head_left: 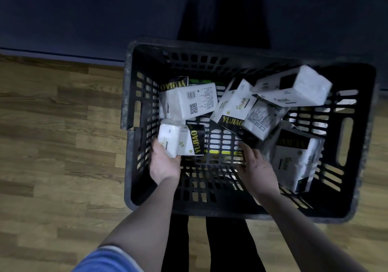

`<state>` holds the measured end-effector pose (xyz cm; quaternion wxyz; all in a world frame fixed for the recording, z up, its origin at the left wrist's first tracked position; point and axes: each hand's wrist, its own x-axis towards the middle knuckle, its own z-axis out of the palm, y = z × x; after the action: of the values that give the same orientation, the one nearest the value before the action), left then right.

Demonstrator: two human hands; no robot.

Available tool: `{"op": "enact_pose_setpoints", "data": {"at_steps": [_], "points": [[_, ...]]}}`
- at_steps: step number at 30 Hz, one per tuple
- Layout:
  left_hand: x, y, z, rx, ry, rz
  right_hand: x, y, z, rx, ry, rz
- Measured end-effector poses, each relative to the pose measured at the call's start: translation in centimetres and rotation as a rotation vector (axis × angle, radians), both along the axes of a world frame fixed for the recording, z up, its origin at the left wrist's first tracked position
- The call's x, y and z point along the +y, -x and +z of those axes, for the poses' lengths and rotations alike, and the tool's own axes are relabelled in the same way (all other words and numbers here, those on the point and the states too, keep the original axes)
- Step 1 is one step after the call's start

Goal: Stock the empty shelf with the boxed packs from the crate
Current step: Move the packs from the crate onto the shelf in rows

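Hands first: both reach down into the black crate (247, 215) from its near side. The left hand (164, 162) grips a white pack (178, 140) at the crate's left wall, palm under the pack's near lower corner and fingers curled up around it; the pack's black end band reads YUJIAO in yellow. The right hand (257, 164) holds nothing, fingers spread and loosely bent over the slotted crate floor, its fingertips close to a tilted pack (233, 105) in the middle (whether they touch it cannot be told).

Directly behind the gripped pack lies a second pack (189, 101), barcode and QR code facing up, against the left wall. A pack with small printed text (261, 118) leans on the tilted one's right side, and above both a further pack (294, 87) rests raised and slanted toward the far right corner. A large pack (296, 160) stands on end along the right side, just beside the right hand.

The crate sits on a wood-plank floor (52, 135). Beyond it runs a dark, dim unit (84, 15), too shadowed to make out detail. A blue sleeve (105, 261) covers the left upper arm at the bottom edge, and dark trouser legs (228, 246) show beneath the crate's near rim.
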<state>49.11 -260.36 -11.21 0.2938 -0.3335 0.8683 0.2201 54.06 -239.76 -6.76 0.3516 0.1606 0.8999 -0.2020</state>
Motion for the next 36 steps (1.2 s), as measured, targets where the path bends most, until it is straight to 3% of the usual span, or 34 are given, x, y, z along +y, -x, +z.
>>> {"op": "enact_pose_setpoints", "data": {"at_steps": [5, 11, 21, 36], "points": [[-0.4, 0.7, 1.3, 0.027, -0.024, -0.135, 0.4, -0.1, 1.0, 0.032, -0.083, 0.010], [-0.6, 1.1, 5.4, 0.081, -0.092, -0.416, 0.2, 1.2, 4.6, 0.160, -0.041, 0.018], [1.0, 6.3, 15.3, 0.123, -0.150, -0.911, 1.3, 4.4, 12.9, 0.227, -0.059, 0.115], [4.9, 14.6, 34.8, 0.354, -0.135, -1.312, 3.9, 9.5, 30.2, 0.521, -0.082, 0.196]]}}
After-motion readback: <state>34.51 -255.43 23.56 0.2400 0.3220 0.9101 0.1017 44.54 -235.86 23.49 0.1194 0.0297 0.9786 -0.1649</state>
